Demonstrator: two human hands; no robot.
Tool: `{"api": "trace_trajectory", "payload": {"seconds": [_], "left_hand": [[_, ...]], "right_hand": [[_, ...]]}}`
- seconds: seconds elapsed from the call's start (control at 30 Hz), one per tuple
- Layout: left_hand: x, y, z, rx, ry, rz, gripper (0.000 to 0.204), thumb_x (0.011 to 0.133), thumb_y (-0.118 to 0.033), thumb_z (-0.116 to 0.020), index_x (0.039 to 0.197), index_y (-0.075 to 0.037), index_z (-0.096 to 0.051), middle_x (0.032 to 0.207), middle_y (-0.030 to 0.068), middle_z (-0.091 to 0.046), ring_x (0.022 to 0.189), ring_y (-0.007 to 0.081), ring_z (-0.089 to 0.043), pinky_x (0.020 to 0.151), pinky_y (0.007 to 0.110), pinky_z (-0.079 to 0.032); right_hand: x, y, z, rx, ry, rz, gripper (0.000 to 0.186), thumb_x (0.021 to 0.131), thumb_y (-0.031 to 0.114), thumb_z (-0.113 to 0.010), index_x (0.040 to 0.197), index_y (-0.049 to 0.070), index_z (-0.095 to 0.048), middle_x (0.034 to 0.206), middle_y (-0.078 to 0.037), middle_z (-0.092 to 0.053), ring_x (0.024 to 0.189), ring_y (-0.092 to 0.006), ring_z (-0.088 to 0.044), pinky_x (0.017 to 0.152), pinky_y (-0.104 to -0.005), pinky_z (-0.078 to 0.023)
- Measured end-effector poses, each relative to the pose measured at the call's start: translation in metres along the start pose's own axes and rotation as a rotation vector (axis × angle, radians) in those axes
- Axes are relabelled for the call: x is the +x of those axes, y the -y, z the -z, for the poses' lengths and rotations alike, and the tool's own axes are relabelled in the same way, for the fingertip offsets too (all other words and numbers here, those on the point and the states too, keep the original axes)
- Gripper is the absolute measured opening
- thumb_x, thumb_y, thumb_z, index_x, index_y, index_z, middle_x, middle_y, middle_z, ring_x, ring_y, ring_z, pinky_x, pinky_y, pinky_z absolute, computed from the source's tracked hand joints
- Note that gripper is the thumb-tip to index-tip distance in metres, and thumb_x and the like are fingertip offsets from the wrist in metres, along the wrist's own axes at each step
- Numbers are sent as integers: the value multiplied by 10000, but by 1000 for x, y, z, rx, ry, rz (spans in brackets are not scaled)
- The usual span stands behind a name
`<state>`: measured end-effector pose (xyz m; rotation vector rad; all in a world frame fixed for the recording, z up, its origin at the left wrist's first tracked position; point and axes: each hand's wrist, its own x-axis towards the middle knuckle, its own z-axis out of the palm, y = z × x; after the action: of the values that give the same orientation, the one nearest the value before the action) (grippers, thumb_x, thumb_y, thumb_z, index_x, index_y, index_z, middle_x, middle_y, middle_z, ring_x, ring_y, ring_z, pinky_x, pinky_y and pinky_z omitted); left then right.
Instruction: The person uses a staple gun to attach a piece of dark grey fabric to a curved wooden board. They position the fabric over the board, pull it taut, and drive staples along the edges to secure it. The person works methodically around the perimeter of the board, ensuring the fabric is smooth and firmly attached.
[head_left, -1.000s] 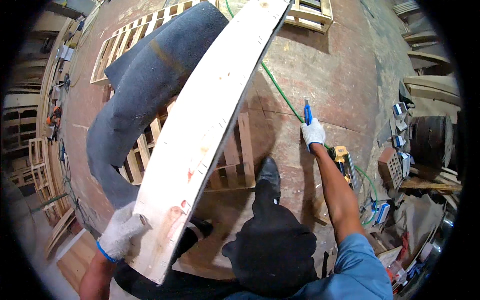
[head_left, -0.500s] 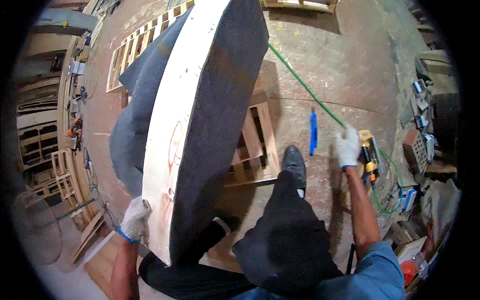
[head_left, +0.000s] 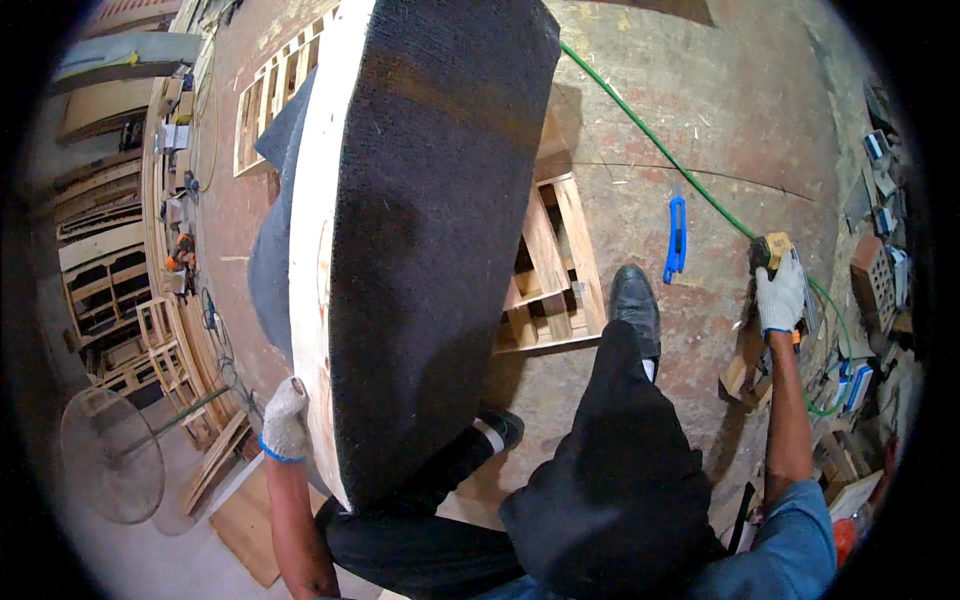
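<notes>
A large board-like frame stands tilted before me, with a pale wooden edge (head_left: pixel 312 250) and a broad face of dark fabric (head_left: pixel 430 230). My left hand (head_left: pixel 287 418), in a white knitted glove with a blue cuff, grips the near end of that wooden edge. Out to the right, my gloved right hand (head_left: pixel 780 295) is closed around a yellow-and-black nail gun (head_left: pixel 773 245) close to the floor. Part of the tool is hidden under the hand. A green air hose (head_left: pixel 655 135) runs across the floor to it. Between my shoe and the hose lies a blue utility knife (head_left: pixel 677 240).
A wooden pallet (head_left: pixel 580 250) lies partly beneath the frame, and another slatted pallet (head_left: pixel 275 95) is beyond it. A round fan guard (head_left: pixel 112 456) and stacked wood line the left. A perforated brick (head_left: pixel 873 268) and scraps lie along the right.
My right hand has moved outward from the hose and taken hold of the nail gun. The fabric face now shows wider, while my left hand keeps its grip on the wooden edge.
</notes>
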<state>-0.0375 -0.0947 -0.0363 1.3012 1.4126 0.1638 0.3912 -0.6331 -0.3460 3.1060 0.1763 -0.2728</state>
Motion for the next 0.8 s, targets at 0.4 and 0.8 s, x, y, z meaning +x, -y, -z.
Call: {"api": "trace_trajectory", "payload": {"seconds": [0.4, 0.8], "left_hand": [[-25, -10, -24, 117, 146, 1, 509, 804, -253, -633, 1226, 31, -634, 1174, 74, -674, 1084, 181, -630, 979, 330, -473], [-32, -25, -41, 278, 265, -6, 422, 838, -255, -634, 1126, 50, -683, 964, 12, -670, 884, 130, -578, 820, 287, -463]], "right_hand": [[29, 19, 71, 420, 246, 95, 313, 847, 229, -716, 1078, 21, -681, 952, -143, -736, 881, -305, -711, 781, -423, -548], [-65, 229, 213, 956, 737, 545, 636, 800, 249, -862, 1330, 37, -581, 1339, -118, -634, 1223, -234, -603, 1069, -406, -473]]}}
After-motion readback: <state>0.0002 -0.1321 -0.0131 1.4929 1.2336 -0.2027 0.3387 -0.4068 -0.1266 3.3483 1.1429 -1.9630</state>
